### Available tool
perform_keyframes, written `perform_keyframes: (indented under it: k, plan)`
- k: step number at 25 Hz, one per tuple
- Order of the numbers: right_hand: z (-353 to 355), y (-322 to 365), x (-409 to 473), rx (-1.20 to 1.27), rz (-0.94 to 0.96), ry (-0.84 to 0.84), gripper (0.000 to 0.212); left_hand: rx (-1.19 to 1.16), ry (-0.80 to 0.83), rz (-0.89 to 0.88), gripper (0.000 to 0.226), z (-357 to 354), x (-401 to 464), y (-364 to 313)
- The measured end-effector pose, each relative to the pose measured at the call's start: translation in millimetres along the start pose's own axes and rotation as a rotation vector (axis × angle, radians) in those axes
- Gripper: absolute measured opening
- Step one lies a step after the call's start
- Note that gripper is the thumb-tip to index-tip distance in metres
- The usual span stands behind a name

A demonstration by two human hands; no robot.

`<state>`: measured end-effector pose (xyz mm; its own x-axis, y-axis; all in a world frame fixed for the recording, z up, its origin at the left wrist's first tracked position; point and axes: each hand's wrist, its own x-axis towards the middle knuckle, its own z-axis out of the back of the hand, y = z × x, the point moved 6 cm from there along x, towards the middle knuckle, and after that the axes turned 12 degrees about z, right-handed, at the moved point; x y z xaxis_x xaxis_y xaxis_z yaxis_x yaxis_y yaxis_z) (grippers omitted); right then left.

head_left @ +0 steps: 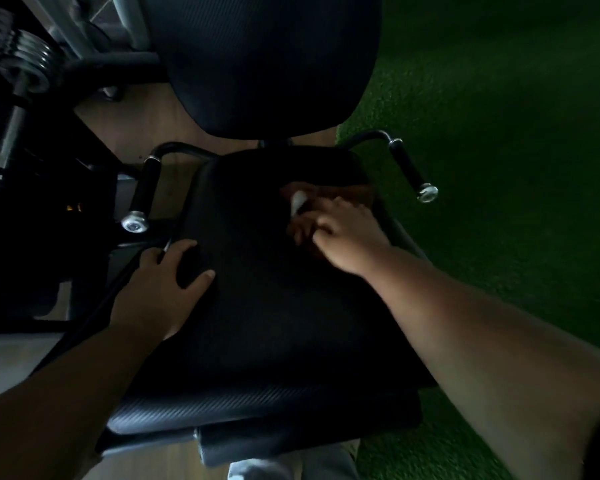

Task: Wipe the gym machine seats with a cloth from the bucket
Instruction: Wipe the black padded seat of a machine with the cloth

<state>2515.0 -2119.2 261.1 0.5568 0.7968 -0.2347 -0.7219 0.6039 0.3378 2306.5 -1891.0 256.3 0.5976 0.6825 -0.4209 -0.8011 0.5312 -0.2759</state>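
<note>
Our forearms cross the near seat (274,323); our right hand (340,233) grips the cloth (326,195) far-right, left hand (160,282) pressing flat.

The seat (274,306) is black padded vinyl with a fine woven texture, faintly glossy along its front edge. The backrest (260,60) behind it has the same textured skin. The 2 handles (144,192) beside the seat have matt black grips and shiny metal end caps. Right of the seat lies rough green turf (499,133); left of it, smooth wood floor (136,129).
</note>
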Motion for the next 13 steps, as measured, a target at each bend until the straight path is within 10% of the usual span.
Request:
perform_keyframes:
  k: [3, 13]
  plan:
    - [2, -5, -109, 0.126, 0.224, -0.043, 0.050, 0.001, -0.015, 0.001, 0.055, -1, -1, -1]
    - [9, -72, -84, 0.150, -0.131, -0.076, 0.063, 0.030, -0.026, -0.029, 0.053, -1, -1, -5]
